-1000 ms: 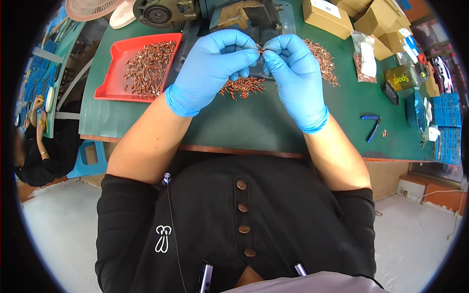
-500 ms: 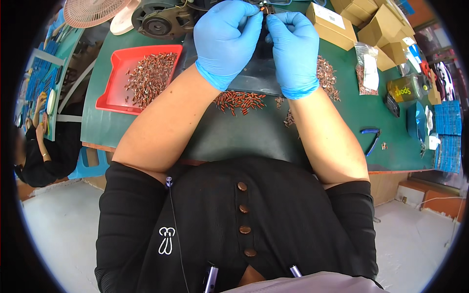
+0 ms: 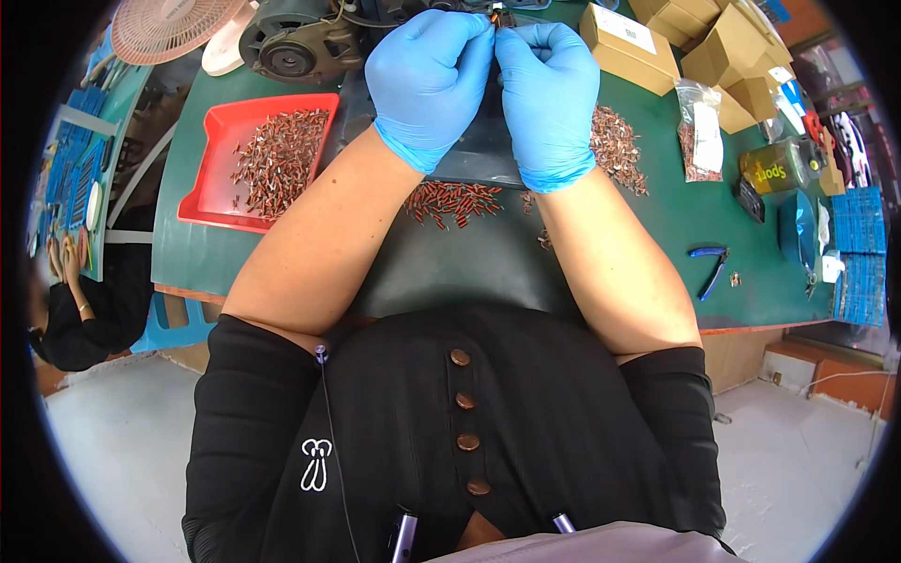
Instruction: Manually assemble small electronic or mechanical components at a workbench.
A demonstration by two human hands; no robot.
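The green surface (image 3: 657, 235) fills the upper half of the frame. Since the earlier frame both gloved hands have risen to its top centre, away from the body. The red tray (image 3: 211, 178) at upper left holds a heap of small brown parts, and cardboard boxes (image 3: 629, 47) sit at upper right. A loose pile of brown parts (image 3: 450, 199) lies in the middle, between the forearms. The left hand (image 3: 427, 80) and right hand (image 3: 549, 89) meet fingertip to fingertip, each grip pinched nearly closed on one small part (image 3: 496, 17) at the top edge. That part is tiny, brownish-orange, mostly hidden by the gloves. Blue pliers (image 3: 709, 267) lie at right.
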